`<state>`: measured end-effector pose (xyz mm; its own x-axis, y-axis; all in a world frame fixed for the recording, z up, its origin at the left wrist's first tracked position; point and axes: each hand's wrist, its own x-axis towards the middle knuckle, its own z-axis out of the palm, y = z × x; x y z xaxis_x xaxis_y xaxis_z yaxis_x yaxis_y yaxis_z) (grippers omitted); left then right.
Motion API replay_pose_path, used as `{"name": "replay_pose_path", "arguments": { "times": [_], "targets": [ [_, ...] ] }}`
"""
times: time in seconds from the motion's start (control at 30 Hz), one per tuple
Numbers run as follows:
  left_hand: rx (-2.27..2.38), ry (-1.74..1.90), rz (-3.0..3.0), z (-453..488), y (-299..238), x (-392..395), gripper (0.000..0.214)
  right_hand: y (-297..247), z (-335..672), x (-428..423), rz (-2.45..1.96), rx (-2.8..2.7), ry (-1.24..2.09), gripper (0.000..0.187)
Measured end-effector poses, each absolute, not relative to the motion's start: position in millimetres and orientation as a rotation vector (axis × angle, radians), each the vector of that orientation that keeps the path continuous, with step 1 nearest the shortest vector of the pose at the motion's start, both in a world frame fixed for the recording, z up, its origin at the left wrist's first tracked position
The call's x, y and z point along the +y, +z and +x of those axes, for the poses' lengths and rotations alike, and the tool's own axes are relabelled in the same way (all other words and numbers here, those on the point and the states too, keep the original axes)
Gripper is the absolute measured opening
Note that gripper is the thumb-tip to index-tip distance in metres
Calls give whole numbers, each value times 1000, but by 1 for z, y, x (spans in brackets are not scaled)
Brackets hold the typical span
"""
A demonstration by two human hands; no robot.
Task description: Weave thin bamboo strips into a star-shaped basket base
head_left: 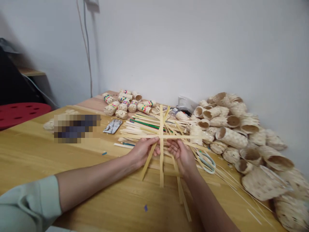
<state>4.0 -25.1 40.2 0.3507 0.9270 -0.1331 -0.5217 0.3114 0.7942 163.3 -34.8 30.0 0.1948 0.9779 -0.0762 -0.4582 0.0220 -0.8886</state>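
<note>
Several flat bamboo strips (161, 137) cross one another in a star-like bundle, raised a little above the wooden table (72, 180). My left hand (143, 151) pinches the bundle from the left, just below the crossing. My right hand (182, 155) curls up under the strips from the right, its fingertips close to my left hand. Some long strip ends hang down toward the tabletop. Behind the bundle lies a loose pile of bamboo strips (145, 124), some green or dark-coloured. Pale-handled scissors (206, 162) lie just beyond my right hand.
A large heap of woven bamboo tubes (231, 137) rises against the wall on the right. Small woven rolls with coloured bands (123, 106) stand at the back. A blister pack (113, 126) and a pixelated patch (77, 128) lie left. A red stool (21, 114) stands beyond the table's left edge.
</note>
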Motion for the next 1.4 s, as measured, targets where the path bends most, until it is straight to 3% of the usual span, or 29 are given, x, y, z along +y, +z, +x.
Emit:
{"name": "replay_pose_path", "arguments": {
  "times": [0.43, 1.17, 1.4],
  "targets": [
    [654, 970, 737, 4, 41, -25, 16, 20, 141, -43, -783, -799, 1499, 25],
    [718, 1031, 750, 3, 39, -19, 17, 26, 144, -45, -866, -815, 1474, 27],
    [796, 1107, 713, -1, 36, -7, 22, 29, 150, -44, -1231, -932, 1355, 35]
  ]
}}
